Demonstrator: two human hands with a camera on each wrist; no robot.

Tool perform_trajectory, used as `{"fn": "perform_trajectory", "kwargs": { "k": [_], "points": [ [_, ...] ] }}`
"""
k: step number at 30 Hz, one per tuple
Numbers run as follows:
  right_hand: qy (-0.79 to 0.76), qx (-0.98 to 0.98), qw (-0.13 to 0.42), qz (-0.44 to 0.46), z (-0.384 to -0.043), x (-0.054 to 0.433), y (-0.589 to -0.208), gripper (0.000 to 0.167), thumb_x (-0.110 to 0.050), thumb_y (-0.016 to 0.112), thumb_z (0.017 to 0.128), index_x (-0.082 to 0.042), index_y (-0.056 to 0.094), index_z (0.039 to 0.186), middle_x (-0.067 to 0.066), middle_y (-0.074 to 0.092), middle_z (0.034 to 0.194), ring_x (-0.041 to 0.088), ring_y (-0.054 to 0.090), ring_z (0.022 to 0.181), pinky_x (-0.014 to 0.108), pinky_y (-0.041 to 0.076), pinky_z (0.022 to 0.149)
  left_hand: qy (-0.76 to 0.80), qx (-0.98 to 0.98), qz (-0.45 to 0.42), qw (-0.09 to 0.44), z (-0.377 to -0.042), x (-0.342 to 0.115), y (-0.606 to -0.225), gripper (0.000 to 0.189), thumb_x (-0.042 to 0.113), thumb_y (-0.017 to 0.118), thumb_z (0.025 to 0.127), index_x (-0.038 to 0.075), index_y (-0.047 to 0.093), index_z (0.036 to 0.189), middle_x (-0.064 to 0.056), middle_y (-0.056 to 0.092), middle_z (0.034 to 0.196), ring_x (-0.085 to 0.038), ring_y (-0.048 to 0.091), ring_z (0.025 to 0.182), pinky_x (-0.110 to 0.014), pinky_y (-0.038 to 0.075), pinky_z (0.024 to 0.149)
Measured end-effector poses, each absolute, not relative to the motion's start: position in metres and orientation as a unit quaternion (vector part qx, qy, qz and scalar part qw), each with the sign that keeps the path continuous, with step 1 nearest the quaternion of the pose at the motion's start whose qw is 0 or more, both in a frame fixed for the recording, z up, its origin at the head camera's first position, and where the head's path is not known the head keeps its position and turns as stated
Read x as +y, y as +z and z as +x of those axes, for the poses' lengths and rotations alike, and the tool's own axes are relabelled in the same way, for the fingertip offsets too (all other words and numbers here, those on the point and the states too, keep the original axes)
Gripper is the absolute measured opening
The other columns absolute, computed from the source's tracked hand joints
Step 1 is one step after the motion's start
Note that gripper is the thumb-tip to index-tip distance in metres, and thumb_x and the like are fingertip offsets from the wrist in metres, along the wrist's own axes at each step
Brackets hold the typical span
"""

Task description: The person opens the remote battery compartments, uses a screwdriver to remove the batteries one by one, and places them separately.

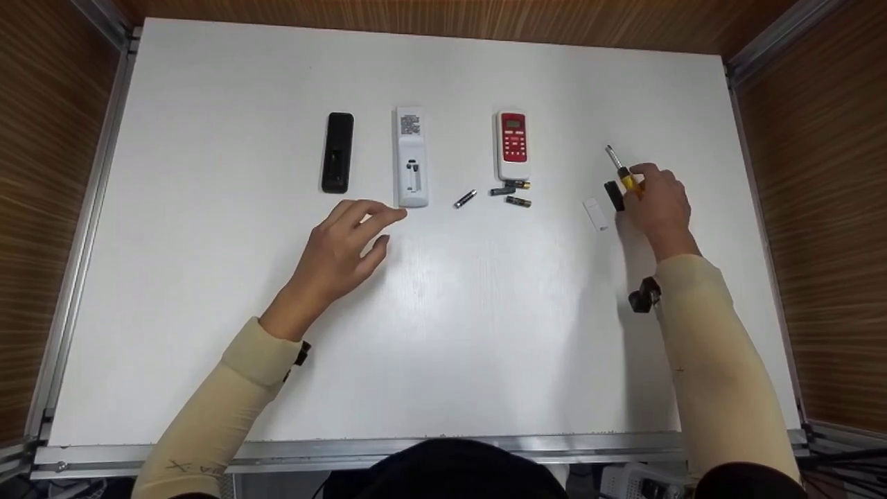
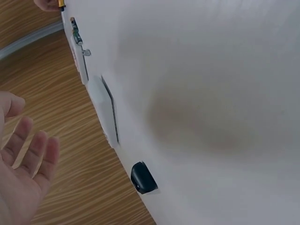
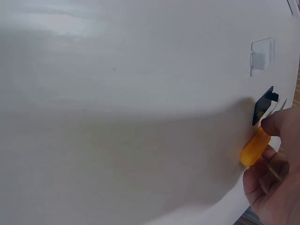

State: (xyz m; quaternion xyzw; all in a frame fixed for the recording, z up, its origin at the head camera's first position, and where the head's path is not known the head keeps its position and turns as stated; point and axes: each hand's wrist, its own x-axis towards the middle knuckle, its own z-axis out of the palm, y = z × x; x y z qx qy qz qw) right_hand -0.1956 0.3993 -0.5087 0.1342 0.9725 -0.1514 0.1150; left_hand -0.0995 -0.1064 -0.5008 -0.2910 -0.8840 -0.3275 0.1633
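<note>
My right hand [image 1: 662,201] grips a screwdriver [image 3: 255,147] by its yellow handle, with the metal shaft pointing away toward the back of the table. Close beside that hand lie a small black battery cover [image 1: 614,196] and a white battery cover [image 1: 594,214]. My left hand [image 1: 339,246] hovers with loosely bent fingers and nothing in them. Its index fingertip is right by the near end of a white remote control [image 1: 412,156], which lies back up with its battery compartment exposed.
Left of the white remote lies a black remote [image 1: 337,152], also with an open compartment. A red and white remote [image 1: 513,142] lies face up, with several batteries [image 1: 518,202] near its lower end. Another battery [image 1: 466,199] sits apart. Wooden panels [image 1: 818,208] border the white table [image 1: 443,333].
</note>
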Motion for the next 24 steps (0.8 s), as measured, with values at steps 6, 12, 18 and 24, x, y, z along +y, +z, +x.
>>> {"fn": "perform_trajectory", "kwargs": {
  "k": [6, 12, 18, 24],
  "points": [
    [-0.157, 0.98, 0.067, 0.107, -0.219, 0.359, -0.494, 0.049, -0.025, 0.048, 0.099, -0.012, 0.048, 0.146, 0.02, 0.055, 0.13, 0.037, 0.048, 0.118, 0.05, 0.044, 0.092, -0.328, -0.887, -0.277, 0.167, -0.091, -0.109, -0.502, 0.041, 0.002, 0.062, 0.09, 0.022, 0.066, 0.126, -0.003, 0.065, 0.115, -0.023, 0.059, 0.11, -0.035, 0.055, 0.08],
    [-0.189, 0.979, 0.057, 0.059, -0.236, 0.302, -0.493, 0.048, -0.035, 0.052, 0.099, -0.018, 0.05, 0.143, 0.014, 0.056, 0.132, 0.033, 0.051, 0.121, 0.048, 0.043, 0.102, -0.339, -0.888, -0.265, 0.161, -0.083, -0.101, -0.508, 0.041, 0.005, 0.06, 0.092, 0.023, 0.066, 0.128, -0.001, 0.064, 0.117, -0.021, 0.059, 0.111, -0.034, 0.055, 0.081],
    [-0.199, 0.975, 0.064, 0.07, -0.224, 0.29, -0.502, 0.053, -0.044, 0.051, 0.099, -0.02, 0.047, 0.145, 0.012, 0.055, 0.133, 0.031, 0.052, 0.119, 0.048, 0.044, 0.098, -0.378, -0.875, -0.272, 0.131, -0.094, -0.063, -0.51, 0.037, 0.013, 0.064, 0.094, 0.023, 0.065, 0.13, 0.0, 0.063, 0.118, -0.021, 0.059, 0.11, -0.034, 0.054, 0.085],
    [-0.201, 0.973, 0.04, 0.105, -0.203, 0.309, -0.505, 0.05, -0.045, 0.05, 0.1, -0.017, 0.05, 0.142, 0.013, 0.056, 0.129, 0.032, 0.052, 0.119, 0.05, 0.043, 0.098, -0.377, -0.879, -0.284, 0.069, -0.128, 0.004, -0.5, 0.036, 0.026, 0.063, 0.098, 0.021, 0.062, 0.134, -0.002, 0.061, 0.121, -0.022, 0.057, 0.113, -0.035, 0.052, 0.088]
  ]
}}
